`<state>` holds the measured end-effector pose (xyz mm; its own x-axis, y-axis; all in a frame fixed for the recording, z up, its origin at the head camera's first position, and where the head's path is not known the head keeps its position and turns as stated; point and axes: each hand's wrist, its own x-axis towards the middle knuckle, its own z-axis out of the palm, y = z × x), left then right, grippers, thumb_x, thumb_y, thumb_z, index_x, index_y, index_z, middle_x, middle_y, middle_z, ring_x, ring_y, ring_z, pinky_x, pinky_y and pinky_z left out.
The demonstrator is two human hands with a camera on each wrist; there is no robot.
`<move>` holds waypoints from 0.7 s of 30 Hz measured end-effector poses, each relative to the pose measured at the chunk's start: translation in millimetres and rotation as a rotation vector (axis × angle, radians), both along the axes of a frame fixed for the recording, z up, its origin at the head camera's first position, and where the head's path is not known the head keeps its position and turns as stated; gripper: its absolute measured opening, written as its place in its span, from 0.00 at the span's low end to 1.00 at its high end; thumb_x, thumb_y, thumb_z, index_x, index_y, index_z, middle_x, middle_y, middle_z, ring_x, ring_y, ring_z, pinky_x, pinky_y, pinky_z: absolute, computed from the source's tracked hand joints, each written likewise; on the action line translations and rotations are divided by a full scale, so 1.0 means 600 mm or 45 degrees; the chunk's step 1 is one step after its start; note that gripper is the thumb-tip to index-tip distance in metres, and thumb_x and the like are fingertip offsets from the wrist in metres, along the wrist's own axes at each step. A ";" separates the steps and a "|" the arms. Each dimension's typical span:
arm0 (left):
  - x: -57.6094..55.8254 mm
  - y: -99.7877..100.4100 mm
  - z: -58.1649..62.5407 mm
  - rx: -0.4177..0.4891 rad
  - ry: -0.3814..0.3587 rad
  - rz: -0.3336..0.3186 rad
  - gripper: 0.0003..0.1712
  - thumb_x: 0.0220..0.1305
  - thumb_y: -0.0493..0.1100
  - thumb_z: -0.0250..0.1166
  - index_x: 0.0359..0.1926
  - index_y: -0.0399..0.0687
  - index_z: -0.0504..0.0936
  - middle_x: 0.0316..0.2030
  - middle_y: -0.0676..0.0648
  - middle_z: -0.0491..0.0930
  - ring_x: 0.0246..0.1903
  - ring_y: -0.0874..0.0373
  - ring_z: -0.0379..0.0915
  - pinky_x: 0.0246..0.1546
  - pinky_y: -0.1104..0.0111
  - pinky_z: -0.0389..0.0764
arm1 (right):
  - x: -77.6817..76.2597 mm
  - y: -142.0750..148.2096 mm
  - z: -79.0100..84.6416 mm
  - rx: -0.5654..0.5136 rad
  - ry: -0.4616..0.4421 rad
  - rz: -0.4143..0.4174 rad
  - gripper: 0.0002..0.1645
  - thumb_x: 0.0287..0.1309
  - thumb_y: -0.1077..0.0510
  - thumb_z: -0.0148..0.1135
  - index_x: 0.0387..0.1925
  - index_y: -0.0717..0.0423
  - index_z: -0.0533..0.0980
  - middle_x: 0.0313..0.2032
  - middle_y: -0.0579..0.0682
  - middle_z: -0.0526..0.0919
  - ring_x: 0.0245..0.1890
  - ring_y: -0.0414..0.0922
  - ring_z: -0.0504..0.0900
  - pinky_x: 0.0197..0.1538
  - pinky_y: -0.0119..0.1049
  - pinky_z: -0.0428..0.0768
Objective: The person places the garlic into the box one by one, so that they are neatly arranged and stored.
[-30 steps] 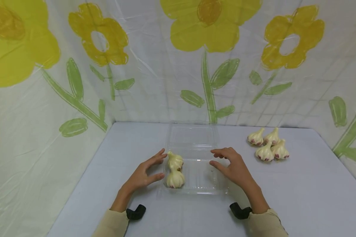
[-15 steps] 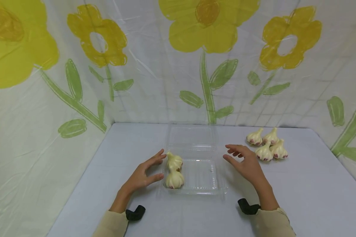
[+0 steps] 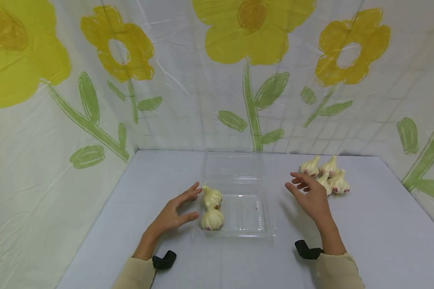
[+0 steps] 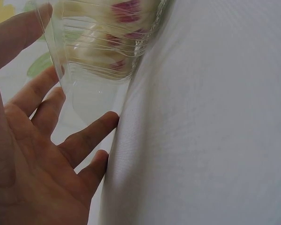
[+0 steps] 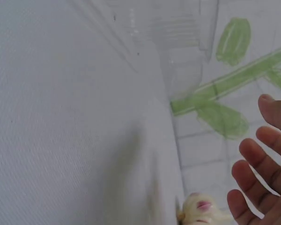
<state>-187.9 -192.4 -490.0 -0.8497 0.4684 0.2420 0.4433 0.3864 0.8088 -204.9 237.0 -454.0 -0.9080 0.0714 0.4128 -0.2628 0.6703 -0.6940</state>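
A clear plastic clamshell box lies with its lid folded back on the table. Two garlic bulbs sit one behind the other along its left side. My left hand is beside that side, fingers spread, fingertips right at the box's rim; in the left wrist view the fingers reach the clear wall. Over the table right of the box, my right hand hovers with relaxed fingers and holds nothing. It overlaps the front of a cluster of several garlic bulbs, partly hiding one.
The white-covered table ends at the back against a hanging sheet painted with yellow flowers. A black wrist mount sticks out from each sleeve.
My right hand has moved from over the box's right side, rightward and slightly away, to the garlic cluster. The left hand stays in place at the box.
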 end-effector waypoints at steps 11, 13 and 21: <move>-0.002 -0.001 -0.002 0.008 -0.002 -0.007 0.39 0.64 0.43 0.71 0.74 0.48 0.68 0.80 0.48 0.56 0.68 0.41 0.72 0.68 0.34 0.61 | 0.001 0.054 0.001 -0.037 -0.104 -0.115 0.24 0.64 0.52 0.71 0.58 0.57 0.81 0.42 0.59 0.87 0.33 0.24 0.74 0.40 0.18 0.71; -0.001 -0.001 -0.002 0.012 -0.003 -0.009 0.39 0.64 0.43 0.71 0.74 0.48 0.68 0.80 0.48 0.56 0.68 0.41 0.72 0.68 0.34 0.61 | 0.001 0.063 -0.002 -0.037 -0.107 -0.139 0.24 0.64 0.52 0.70 0.58 0.57 0.81 0.42 0.58 0.87 0.33 0.23 0.73 0.40 0.19 0.71; -0.001 -0.002 -0.002 0.013 0.002 -0.015 0.39 0.64 0.43 0.71 0.74 0.50 0.69 0.80 0.47 0.56 0.68 0.40 0.72 0.68 0.33 0.62 | 0.005 0.091 -0.003 -0.081 -0.127 -0.249 0.23 0.62 0.52 0.71 0.55 0.58 0.82 0.35 0.40 0.83 0.32 0.23 0.72 0.39 0.17 0.70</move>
<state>-188.7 -193.5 -491.4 -0.8436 0.4762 0.2482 0.4494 0.3728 0.8119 -202.0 291.5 -455.6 -0.9103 0.2735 0.3108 -0.0600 0.6556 -0.7527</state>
